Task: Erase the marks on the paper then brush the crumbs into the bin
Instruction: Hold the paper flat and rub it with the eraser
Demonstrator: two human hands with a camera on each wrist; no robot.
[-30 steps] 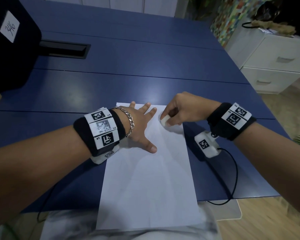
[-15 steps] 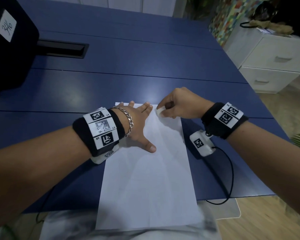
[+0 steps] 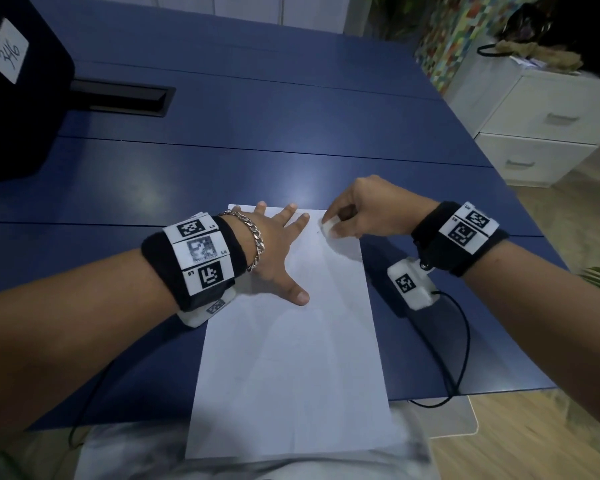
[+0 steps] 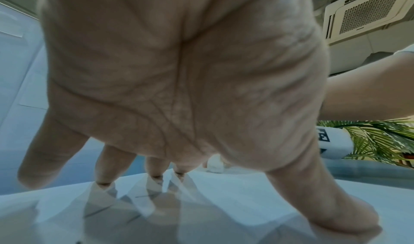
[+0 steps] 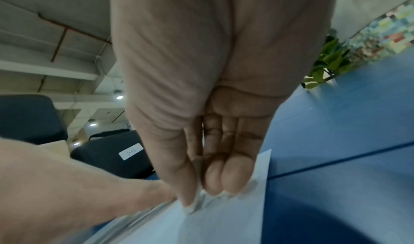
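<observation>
- Shifted since a second ago: right hand [image 3: 364, 211], pinching the small white block eraser [image 3: 329, 227], now further out at the far right corner of the long white paper sheet [image 3: 291, 368], just past the left fingertips.
- Unmoved meanwhile: left hand [image 3: 274, 251], fingers straight and spread, pressing flat on the sheet's far end.
- Judged mid-erasing; faint dark mark just left of the eraser; no crumbs or bin visible.
- Readable: handwritten "346" on a white label [image 3: 7, 51] on the black box [image 3: 18, 109], far left of the left hand.
</observation>
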